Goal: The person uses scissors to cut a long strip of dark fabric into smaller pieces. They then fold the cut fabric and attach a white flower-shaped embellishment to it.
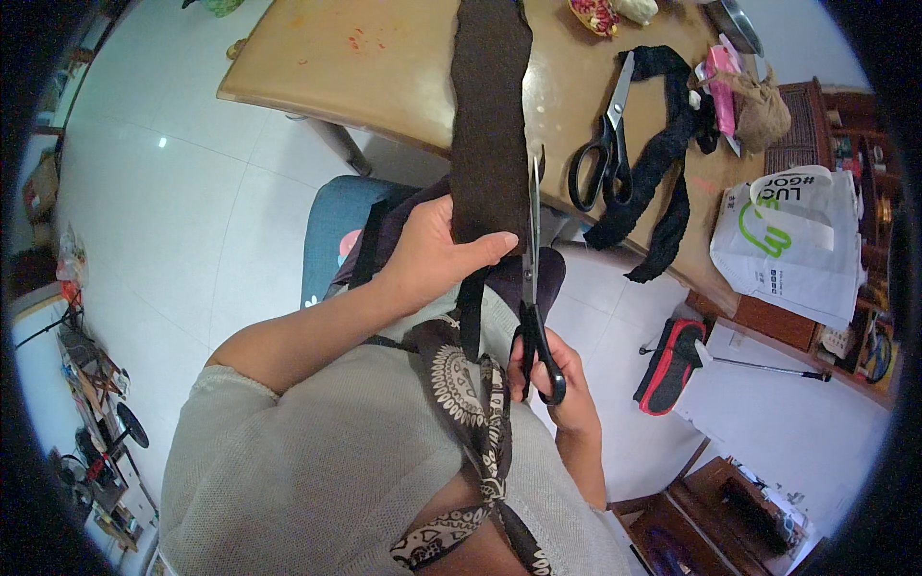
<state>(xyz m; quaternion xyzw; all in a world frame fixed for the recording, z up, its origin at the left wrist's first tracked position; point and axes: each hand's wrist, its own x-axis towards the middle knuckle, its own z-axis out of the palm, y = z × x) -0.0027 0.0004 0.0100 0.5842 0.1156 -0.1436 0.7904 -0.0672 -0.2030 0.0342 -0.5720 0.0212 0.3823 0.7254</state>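
My left hand (437,254) grips the near end of a long dark brown fabric strip (490,115), the thumb lying on top of it. The strip runs away from me over the table's edge, its long edges slightly wavy. In my right hand (569,384) is a pair of scissors (528,269) with black handles, the fingers wrapped in the loops. The blades point away from me, close together along the strip's right edge. A thin dark sliver (542,158) shows beside the blade tips. Whether the blades touch the cloth I cannot tell.
On the tan table (375,91) lie another pair of scissors (615,120) and a crumpled black fabric strip (663,158). Beyond are a pink package (720,86) and cut red fruit (597,14). A white bag (797,250) stands right; a blue seat (327,226) is below the table.
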